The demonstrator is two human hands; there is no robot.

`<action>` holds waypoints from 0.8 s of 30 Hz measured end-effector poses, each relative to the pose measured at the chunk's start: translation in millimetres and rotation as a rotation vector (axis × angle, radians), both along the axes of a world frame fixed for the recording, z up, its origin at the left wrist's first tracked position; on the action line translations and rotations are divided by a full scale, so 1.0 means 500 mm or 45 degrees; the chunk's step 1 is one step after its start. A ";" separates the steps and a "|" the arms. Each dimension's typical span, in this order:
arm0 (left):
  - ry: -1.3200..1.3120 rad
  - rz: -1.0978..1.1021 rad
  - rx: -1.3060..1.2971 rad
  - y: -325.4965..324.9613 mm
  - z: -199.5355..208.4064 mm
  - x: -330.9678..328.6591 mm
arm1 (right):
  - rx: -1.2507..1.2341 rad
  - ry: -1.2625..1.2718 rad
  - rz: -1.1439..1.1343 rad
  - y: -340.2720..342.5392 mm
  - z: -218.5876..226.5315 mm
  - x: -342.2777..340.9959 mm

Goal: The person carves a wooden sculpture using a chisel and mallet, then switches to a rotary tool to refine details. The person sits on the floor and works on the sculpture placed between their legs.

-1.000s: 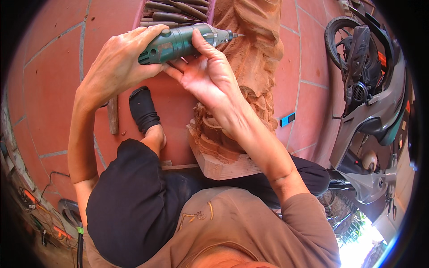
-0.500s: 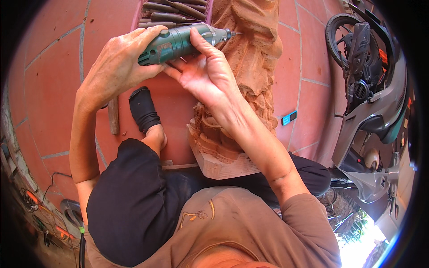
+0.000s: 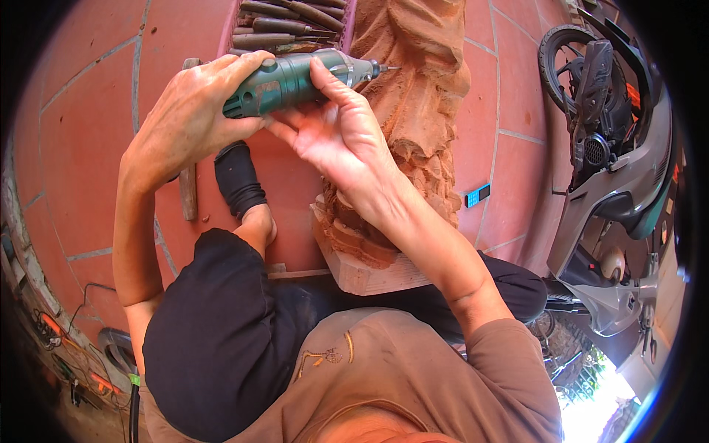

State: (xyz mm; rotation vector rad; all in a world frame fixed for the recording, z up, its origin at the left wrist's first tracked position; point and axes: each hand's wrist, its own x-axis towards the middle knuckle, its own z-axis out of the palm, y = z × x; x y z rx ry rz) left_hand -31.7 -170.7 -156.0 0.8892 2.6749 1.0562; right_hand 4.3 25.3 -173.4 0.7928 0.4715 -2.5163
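Your left hand (image 3: 185, 103) wraps the rear of a green rotary tool (image 3: 292, 80); your right hand (image 3: 346, 144), nearer the bit (image 3: 390, 68), loosely grips its front. The tool points right, crosswise to the carved wood (image 3: 425, 103) running near to far; bit contact is unclear.

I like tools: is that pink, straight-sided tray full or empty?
Not empty: slim tools with brown handles lie in the tray. Its far end is cut off, so I cannot tell if it's full.
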 end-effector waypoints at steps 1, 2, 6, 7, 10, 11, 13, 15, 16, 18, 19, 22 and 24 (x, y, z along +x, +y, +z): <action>0.005 0.000 -0.005 -0.001 0.000 0.002 | -0.005 -0.009 -0.002 -0.001 -0.001 0.001; -0.014 0.004 -0.010 -0.003 0.002 0.004 | -0.011 -0.018 -0.003 -0.003 -0.003 0.003; -0.062 0.004 -0.020 -0.005 0.006 0.008 | -0.012 -0.019 0.014 -0.003 -0.004 0.008; -0.068 0.000 -0.021 -0.006 0.006 0.010 | -0.006 -0.026 0.016 -0.004 -0.004 0.009; -0.071 0.001 -0.026 -0.010 0.003 0.015 | 0.003 -0.046 0.016 -0.007 -0.004 0.014; -0.087 0.004 -0.026 -0.011 0.004 0.017 | 0.002 -0.051 0.012 -0.009 -0.003 0.015; -0.117 0.009 -0.023 -0.013 0.003 0.019 | 0.014 -0.071 -0.008 -0.014 0.002 0.019; -0.112 0.010 -0.013 -0.018 -0.006 0.023 | 0.039 -0.099 -0.038 -0.022 0.011 0.023; -0.109 0.011 -0.009 -0.020 -0.009 0.024 | 0.036 -0.100 -0.037 -0.024 0.012 0.026; -0.148 0.006 -0.030 -0.022 -0.003 0.026 | 0.030 -0.101 -0.033 -0.027 0.012 0.028; -0.167 0.004 -0.040 -0.024 -0.001 0.027 | 0.016 -0.106 -0.024 -0.027 0.009 0.029; -0.173 -0.004 -0.046 -0.026 0.000 0.030 | -0.011 -0.123 -0.017 -0.026 0.000 0.034; -0.143 -0.008 -0.030 -0.029 -0.005 0.033 | -0.015 -0.141 -0.035 -0.031 -0.001 0.038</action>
